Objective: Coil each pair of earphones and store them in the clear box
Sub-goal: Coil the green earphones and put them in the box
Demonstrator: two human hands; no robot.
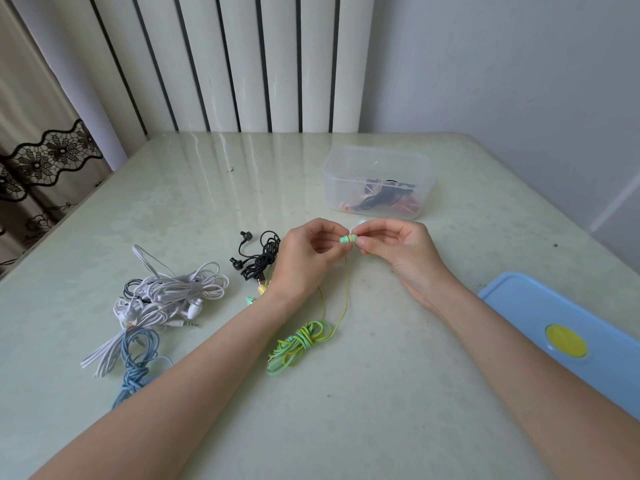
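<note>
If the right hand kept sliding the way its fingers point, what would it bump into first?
The right hand points left, pinching the green earbud. Straight on, it would likely first meet the left hand, whose fingers hold the same earbud.

A glossy pale green tabletop (194,188) reflects daylight beneath white vertical blinds with dark gaps (221,60). A beige curtain trimmed in black floral lace (41,157) hangs at left; a plain grey-white wall (512,71) stands right.

Glossy pale table top (194,209), translucent plastic clear box (377,168), smooth blue plastic lid (519,306), lace-trimmed cloth curtain (45,157).
</note>
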